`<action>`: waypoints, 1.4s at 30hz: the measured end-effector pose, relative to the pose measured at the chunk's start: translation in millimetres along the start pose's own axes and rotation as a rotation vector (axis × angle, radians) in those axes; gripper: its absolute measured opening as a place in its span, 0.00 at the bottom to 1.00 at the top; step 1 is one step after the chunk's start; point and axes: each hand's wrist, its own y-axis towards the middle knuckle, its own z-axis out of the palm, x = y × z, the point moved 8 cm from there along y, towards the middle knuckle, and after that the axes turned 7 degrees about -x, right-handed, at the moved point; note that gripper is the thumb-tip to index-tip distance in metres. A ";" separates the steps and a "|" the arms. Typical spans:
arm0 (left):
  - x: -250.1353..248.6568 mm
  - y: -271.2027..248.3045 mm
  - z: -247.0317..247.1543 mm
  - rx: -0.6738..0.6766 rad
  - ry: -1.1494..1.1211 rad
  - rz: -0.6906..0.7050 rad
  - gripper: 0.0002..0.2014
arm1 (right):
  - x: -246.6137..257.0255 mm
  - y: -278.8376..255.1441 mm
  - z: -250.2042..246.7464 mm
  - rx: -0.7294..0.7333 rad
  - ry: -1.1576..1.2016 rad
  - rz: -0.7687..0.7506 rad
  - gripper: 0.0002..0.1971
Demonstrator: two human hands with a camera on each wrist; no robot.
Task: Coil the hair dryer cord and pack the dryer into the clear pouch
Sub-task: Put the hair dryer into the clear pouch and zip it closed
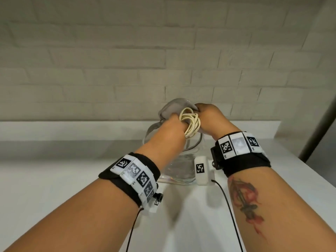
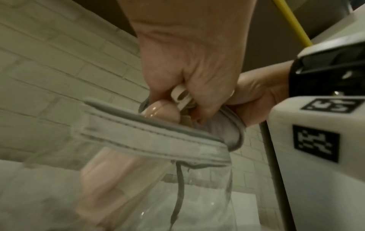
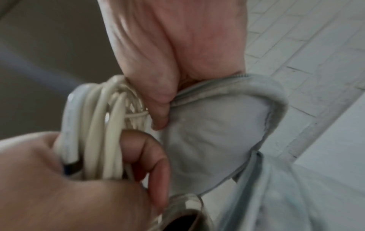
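Note:
The clear pouch (image 1: 181,168) with grey trim stands on the white table (image 1: 54,170). My left hand (image 1: 172,126) is at its mouth and grips the coiled cream cord (image 1: 190,122). The coil (image 3: 102,132) shows wrapped round that hand's fingers in the right wrist view. My right hand (image 1: 209,115) pinches the pouch's grey flap (image 3: 217,132) and holds it up and back. Through the clear wall (image 2: 207,203), a pale pink shape (image 2: 110,179), blurred, appears to be the dryer's body. A white plug-like piece (image 2: 179,96) sits in my left palm.
A pale brick wall (image 1: 163,60) rises right behind the table. The table's right edge (image 1: 309,160) runs diagonally, with a dark pole (image 1: 320,124) beyond it. Thin black cables (image 1: 231,215) hang from both wrist bands over the near table.

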 end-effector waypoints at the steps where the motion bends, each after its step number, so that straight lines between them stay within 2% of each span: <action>1: -2.9 1.6 0.1 0.020 0.037 0.060 0.14 | -4.8 -0.2 -4.4 -0.019 0.051 0.045 0.14; 4: -2.9 5.7 8.8 0.129 0.155 0.198 0.14 | -11.6 -0.2 -21.9 -0.045 0.245 0.151 0.14; 7: 8.5 1.6 30.3 0.435 0.483 0.166 0.12 | 8.6 1.2 -38.3 -0.029 0.202 0.052 0.16; 10: 15.1 -5.2 46.7 0.657 0.607 0.110 0.17 | 47.7 -3.6 -36.2 0.047 0.058 -0.100 0.16; 13: 1.5 -2.2 54.5 0.588 0.528 0.131 0.21 | 73.7 -13.0 -17.6 0.084 -0.010 -0.153 0.13; 15: 4.4 -7.8 52.1 0.591 0.365 0.054 0.22 | 78.2 -22.1 1.0 0.089 0.004 -0.172 0.12; 18: 19.8 -9.5 30.2 0.504 0.153 -0.033 0.20 | 66.0 -32.8 25.6 0.066 0.137 -0.147 0.13; 22: 52.5 -3.6 -7.7 0.329 -0.044 -0.017 0.12 | 51.7 -45.2 44.3 0.003 0.226 -0.141 0.21; 24: 98.5 -2.6 -37.8 0.128 -0.280 -0.243 0.05 | 51.6 -57.6 54.1 0.000 0.217 -0.161 0.23; 26: 148.1 -8.5 -62.6 -0.144 -0.591 -0.498 0.06 | 57.9 -73.8 72.3 0.089 -0.017 -0.250 0.27; 27: 163.1 -12.6 -65.1 -0.230 -0.706 -0.594 0.04 | 57.7 -81.7 84.7 0.171 -0.130 -0.278 0.29; 28: 172.3 -14.7 -59.6 -0.251 -0.778 -0.658 0.05 | 55.6 -87.4 94.0 0.248 -0.177 -0.282 0.31; 29: 167.6 -14.6 -48.4 -0.182 -0.802 -0.677 0.10 | 53.9 -88.9 96.3 0.292 -0.149 -0.275 0.33; 31: 148.2 -13.6 -13.9 0.051 -0.837 -0.624 0.16 | 51.5 -78.3 77.7 0.200 0.104 -0.228 0.29; 32: 137.9 -13.3 1.3 0.146 -0.863 -0.572 0.17 | 42.3 -68.4 62.1 0.076 0.219 -0.164 0.26; 34: 123.0 -14.3 13.5 0.222 -0.882 -0.513 0.23 | 5.4 -51.0 36.0 -0.162 0.258 0.028 0.23; 35: 119.7 -14.8 12.7 0.227 -0.890 -0.515 0.25 | -16.5 -46.4 31.0 -0.207 0.288 0.150 0.24; 36: 120.5 -13.9 11.8 0.225 -0.888 -0.522 0.25 | -38.0 -45.8 34.1 -0.185 0.382 0.285 0.26; 38: 122.9 -16.2 8.2 0.248 -0.847 -0.517 0.17 | -65.9 -52.5 51.7 -0.084 0.694 0.490 0.30; 40: 118.6 -26.8 0.9 0.303 -0.811 -0.481 0.11 | -74.9 -61.7 60.1 -0.029 0.905 0.572 0.30; 42: 116.3 -40.6 -3.8 0.382 -0.801 -0.461 0.15 | -75.4 -69.6 60.2 -0.013 0.960 0.560 0.27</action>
